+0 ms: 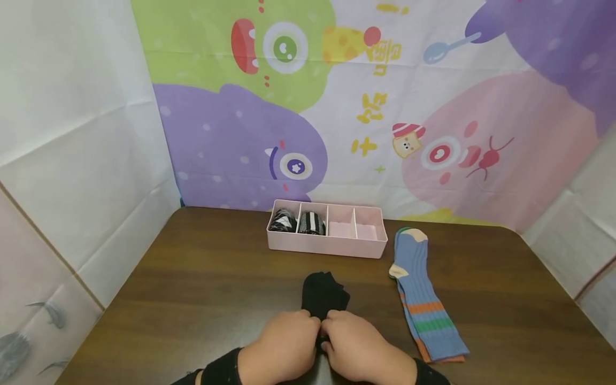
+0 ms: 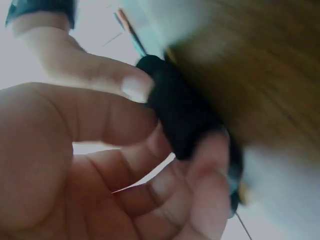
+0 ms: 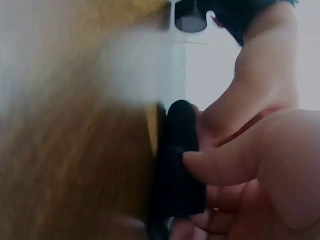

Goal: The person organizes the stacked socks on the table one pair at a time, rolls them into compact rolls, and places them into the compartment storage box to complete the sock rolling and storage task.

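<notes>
Left hand (image 1: 287,342) and right hand (image 1: 355,343) pinch the rolled near end of black socks (image 1: 323,293) on a table (image 1: 192,289), apparently mid-roll; next move likely calls for tightly winding the flat far end.

Black roll (image 2: 182,107) (slanted) in left hand (image 2: 90,185)

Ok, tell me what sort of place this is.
Probably a makeshift indoor workspace, perhaps in a home: a brown wood-grain table stands before a wrinkled, colourful cartoon-monster cloth hanging, and a pale pink, four-compartment box sits near the table's far edge.
</notes>
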{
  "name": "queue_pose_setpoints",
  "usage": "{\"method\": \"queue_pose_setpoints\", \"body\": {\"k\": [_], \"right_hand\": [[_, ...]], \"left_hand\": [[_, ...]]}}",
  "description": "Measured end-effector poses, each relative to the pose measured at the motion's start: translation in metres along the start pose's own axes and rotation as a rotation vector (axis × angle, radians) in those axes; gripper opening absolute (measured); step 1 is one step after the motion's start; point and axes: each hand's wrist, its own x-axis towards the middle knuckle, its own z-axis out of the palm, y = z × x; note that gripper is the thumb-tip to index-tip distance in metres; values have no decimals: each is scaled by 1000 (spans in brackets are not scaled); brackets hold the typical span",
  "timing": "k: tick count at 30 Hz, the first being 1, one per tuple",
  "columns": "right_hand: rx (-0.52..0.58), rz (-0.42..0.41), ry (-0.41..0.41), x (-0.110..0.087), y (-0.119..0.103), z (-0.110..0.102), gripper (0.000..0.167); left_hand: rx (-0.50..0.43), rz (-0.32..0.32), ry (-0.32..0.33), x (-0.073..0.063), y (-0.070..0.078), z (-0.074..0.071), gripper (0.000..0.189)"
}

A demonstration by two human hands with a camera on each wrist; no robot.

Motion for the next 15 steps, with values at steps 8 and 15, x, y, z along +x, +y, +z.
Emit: {"method": "queue_pose_setpoints", "body": {"k": [8,15], "right_hand": [[269,44,-39,6,16,1,12],[-27,43,111,1,4,1,21]], "left_hand": [[90,26,48,-2,3,3,5],[107,58,62,2,-2,2,7]]}}
